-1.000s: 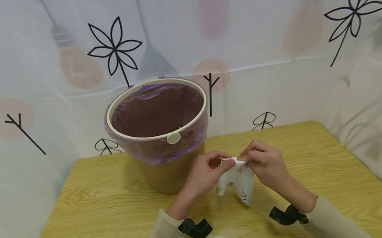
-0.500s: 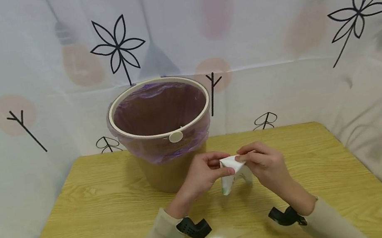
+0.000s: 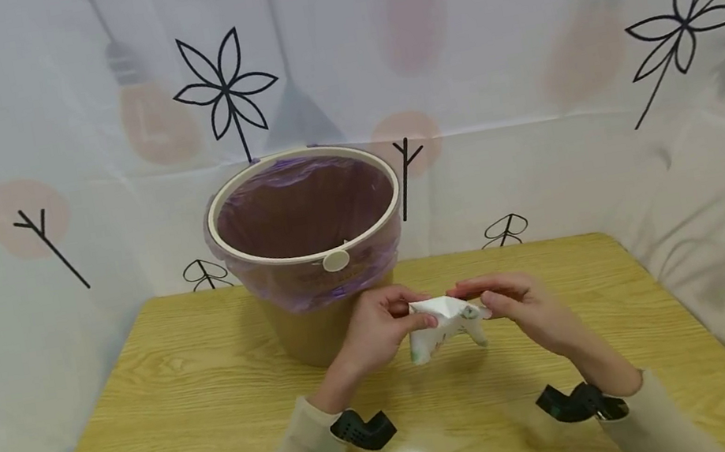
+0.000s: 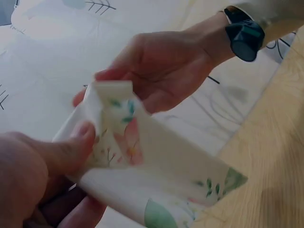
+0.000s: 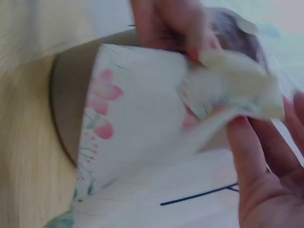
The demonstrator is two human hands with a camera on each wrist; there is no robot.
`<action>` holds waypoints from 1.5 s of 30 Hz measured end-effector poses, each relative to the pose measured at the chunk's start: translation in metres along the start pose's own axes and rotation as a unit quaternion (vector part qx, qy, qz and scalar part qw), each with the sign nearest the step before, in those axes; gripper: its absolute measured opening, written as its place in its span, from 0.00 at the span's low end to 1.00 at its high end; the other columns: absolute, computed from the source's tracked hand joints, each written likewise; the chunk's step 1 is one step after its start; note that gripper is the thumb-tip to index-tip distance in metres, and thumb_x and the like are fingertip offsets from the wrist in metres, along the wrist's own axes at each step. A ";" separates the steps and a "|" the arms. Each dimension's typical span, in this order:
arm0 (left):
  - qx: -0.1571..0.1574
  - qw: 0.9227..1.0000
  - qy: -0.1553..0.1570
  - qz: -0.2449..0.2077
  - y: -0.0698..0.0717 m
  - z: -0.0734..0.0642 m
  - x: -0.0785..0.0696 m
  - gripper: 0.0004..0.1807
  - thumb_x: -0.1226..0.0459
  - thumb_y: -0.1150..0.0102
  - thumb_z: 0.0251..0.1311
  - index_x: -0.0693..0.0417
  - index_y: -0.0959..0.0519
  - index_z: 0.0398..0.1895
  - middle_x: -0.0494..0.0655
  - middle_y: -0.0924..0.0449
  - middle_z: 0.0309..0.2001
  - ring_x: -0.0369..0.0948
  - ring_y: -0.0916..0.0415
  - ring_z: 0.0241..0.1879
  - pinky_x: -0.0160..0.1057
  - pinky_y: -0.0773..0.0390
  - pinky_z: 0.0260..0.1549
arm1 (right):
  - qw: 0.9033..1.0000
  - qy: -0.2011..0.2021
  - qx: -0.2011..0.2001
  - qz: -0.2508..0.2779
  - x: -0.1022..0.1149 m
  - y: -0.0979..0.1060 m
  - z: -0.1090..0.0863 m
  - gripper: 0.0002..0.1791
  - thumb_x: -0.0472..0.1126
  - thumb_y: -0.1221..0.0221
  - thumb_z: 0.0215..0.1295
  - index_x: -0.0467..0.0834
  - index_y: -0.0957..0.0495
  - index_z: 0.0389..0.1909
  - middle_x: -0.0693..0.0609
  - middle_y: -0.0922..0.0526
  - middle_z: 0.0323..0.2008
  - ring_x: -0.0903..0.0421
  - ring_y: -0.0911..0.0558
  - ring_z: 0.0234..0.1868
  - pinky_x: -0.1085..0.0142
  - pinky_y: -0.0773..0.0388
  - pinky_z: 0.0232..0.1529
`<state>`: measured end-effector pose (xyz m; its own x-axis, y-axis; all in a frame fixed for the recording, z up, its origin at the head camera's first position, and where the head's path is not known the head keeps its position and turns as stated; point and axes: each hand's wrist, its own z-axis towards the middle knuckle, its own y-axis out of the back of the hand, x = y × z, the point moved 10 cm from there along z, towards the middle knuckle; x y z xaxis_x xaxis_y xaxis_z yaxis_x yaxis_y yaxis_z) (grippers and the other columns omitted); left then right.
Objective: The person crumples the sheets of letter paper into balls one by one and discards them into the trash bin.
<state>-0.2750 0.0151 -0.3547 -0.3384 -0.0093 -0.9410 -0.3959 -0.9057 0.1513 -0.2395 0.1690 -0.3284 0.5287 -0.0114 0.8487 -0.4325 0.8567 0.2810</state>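
Note:
A thin white sheet (image 3: 448, 316), apparently paper, with pink flowers and green leaves printed on it, is held up above the table, bent and partly folded. My left hand (image 3: 375, 332) pinches its left end between thumb and fingers. At its right end is my right hand (image 3: 535, 313), the thumb and fingertips on a small folded corner. In the left wrist view the sheet (image 4: 161, 161) hangs with a pointed corner drooping, and the right hand (image 4: 166, 66) is partly behind it. The right wrist view shows a blurred, raised fold of the sheet (image 5: 137, 95) by the right fingertips.
A tan bin (image 3: 323, 336) with a purple bag liner (image 3: 303, 284) and a cream rim (image 3: 222, 245) stands behind the left hand. Beneath everything is a wood-grain table (image 3: 171, 418). A patterned white cloth (image 3: 496, 76) hangs behind and at the sides.
My right hand has shifted right and its fingers have spread more along the sheet. The sheet's top has folded over and its hanging part has changed shape. The left hand keeps its hold.

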 end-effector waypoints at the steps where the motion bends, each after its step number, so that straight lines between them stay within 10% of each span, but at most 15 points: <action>1: 0.014 1.000 -0.011 0.001 -0.001 0.000 -0.002 0.11 0.72 0.28 0.53 0.65 0.14 0.40 0.53 0.13 0.32 0.37 0.17 0.29 0.35 0.19 0.28 | 0.999 -0.015 0.014 0.024 -0.001 0.000 0.000 0.16 0.24 0.51 0.73 0.31 0.22 0.57 0.48 0.19 0.58 0.56 0.20 0.56 0.64 0.19 0.47; 8: 0.065 0.996 -0.054 0.017 -0.012 -0.004 -0.015 0.10 0.72 0.28 0.52 0.64 0.13 0.39 0.53 0.13 0.34 0.37 0.16 0.29 0.37 0.18 0.27 | 0.997 -0.027 0.069 0.030 -0.001 -0.006 0.007 0.17 0.28 0.33 0.58 0.31 0.19 0.50 0.42 0.18 0.51 0.51 0.18 0.49 0.61 0.18 0.44; 16: 0.010 0.997 -0.073 0.023 -0.012 -0.007 -0.025 0.09 0.71 0.26 0.50 0.63 0.12 0.36 0.52 0.13 0.31 0.35 0.23 0.20 0.32 0.26 0.20 | 0.999 0.020 0.038 -0.002 0.002 -0.012 0.011 0.23 0.43 0.29 0.55 0.34 0.17 0.48 0.44 0.19 0.43 0.51 0.21 0.45 0.60 0.20 0.50; 26: -0.086 0.995 -0.019 0.038 -0.001 -0.008 -0.010 0.10 0.67 0.21 0.46 0.61 0.11 0.32 0.48 0.12 0.29 0.35 0.16 0.28 0.32 0.20 0.26 | 0.998 0.024 0.014 0.062 -0.002 -0.019 0.009 0.16 0.37 0.34 0.63 0.32 0.21 0.48 0.45 0.23 0.49 0.54 0.23 0.49 0.62 0.19 0.47; 35: -0.060 0.988 0.094 -0.105 -0.006 -0.008 0.016 0.14 0.72 0.25 0.50 0.66 0.15 0.40 0.51 0.14 0.34 0.41 0.17 0.34 0.35 0.20 0.35 | 0.995 0.069 0.053 0.049 0.009 -0.026 0.010 0.15 0.33 0.38 0.66 0.31 0.20 0.51 0.39 0.26 0.55 0.52 0.22 0.52 0.64 0.17 0.39; 45: -0.065 0.991 0.074 -0.088 -0.008 -0.006 0.009 0.08 0.72 0.29 0.53 0.65 0.21 0.29 0.45 0.20 0.30 0.38 0.25 0.30 0.34 0.25 0.30 | 0.996 0.083 0.029 0.003 0.012 -0.024 0.011 0.07 0.32 0.38 0.64 0.36 0.19 0.42 0.36 0.24 0.51 0.51 0.21 0.48 0.65 0.18 0.33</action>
<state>-0.2697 0.0195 -0.3667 -0.1418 0.1011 -0.9847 -0.3208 -0.9458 -0.0509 -0.2307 0.1429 -0.3204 0.6368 0.0826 0.7666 -0.4745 0.8256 0.3052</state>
